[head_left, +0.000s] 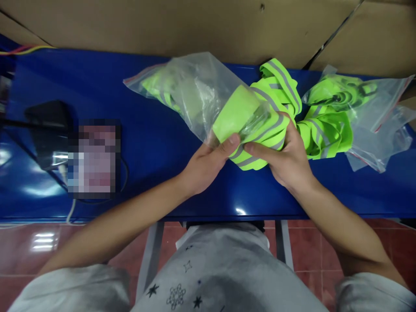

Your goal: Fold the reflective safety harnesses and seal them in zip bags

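On the blue table point(156, 143), a black device point(48, 130) sits far left. The left hand point(208, 162) pinches the mouth of a clear bag point(195, 93) (one green vest already shows inside it). The right hand point(286, 160) grips a folded vest point(256, 130), its end inside the bag's mouth. Further right lies a second bagged vest point(354, 112).

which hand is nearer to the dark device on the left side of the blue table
Left. The left hand grips the clear bag's opening, to the right of the dark device. The right hand holds the folded green vest, farther right.
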{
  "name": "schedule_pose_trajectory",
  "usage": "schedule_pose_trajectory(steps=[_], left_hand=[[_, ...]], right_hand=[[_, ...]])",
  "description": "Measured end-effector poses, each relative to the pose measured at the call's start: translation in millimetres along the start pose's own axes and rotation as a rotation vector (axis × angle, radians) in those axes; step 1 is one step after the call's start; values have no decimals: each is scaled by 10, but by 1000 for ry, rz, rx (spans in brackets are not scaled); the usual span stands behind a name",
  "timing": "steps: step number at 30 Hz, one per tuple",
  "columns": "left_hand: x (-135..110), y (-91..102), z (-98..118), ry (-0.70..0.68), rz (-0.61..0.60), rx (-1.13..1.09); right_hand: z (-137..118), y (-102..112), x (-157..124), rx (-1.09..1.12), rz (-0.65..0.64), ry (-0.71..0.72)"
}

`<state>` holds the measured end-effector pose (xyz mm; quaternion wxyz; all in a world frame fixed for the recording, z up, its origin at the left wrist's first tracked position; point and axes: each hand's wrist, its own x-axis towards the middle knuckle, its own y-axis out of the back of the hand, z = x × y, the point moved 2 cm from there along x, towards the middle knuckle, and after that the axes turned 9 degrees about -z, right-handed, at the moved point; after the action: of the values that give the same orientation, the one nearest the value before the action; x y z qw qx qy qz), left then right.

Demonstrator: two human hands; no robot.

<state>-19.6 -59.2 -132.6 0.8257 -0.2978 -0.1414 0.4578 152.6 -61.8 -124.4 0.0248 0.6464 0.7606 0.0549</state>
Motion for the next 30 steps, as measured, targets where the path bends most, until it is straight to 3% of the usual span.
schedule_pose_trajectory(steps=[2, 5, 11, 16, 21, 25, 30], left_hand=[[16, 13, 38, 44, -54, -21], [25, 29, 67, 38, -121, 6], [14, 66, -96, 67, -45, 114], [-6, -19, -97, -22, -73, 113], [-37, -33, 52, 28, -38, 95], [-38, -3, 74, 12, -78, 30], [-31, -26, 19, -54, 33, 2]], right_hand=[[32, 10, 5, 88, -12, -33], [20, 26, -18, 35, 73, 18], [-42, -33, -45, -141, 208, 114], [-104, -66, -44, -199, 121, 96], [-124, -37, -55, -202, 17, 95], [-96, -75, -51, -195, -3, 97], [-23, -135, -59, -40, -101, 58]])
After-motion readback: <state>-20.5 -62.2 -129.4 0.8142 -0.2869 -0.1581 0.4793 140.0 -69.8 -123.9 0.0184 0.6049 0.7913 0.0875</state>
